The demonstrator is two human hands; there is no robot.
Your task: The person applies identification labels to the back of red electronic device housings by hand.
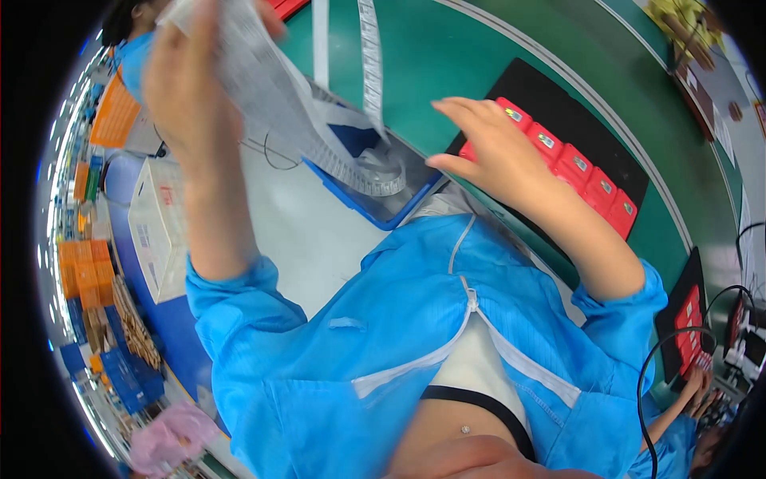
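Observation:
My left hand (185,96), raised at the upper left and smeared by motion, grips a wide, pale translucent strip (259,76) that looks like label backing. Fingers show on both sides of it. The strip hangs down to a blue bin (325,177), where part of it lies curled. My right hand (487,148) is open with its fingers apart and holds nothing. It hovers close to a group of red boxes (572,165) with small labels on top, set on a black mat (517,78).
A green worktable (431,56) runs along the far side, with narrow strips (371,64) trailing over it. A white box (155,231) stands at the left, near orange bins (86,273). Other people work at the upper left and lower right, where a black cable (645,375) hangs.

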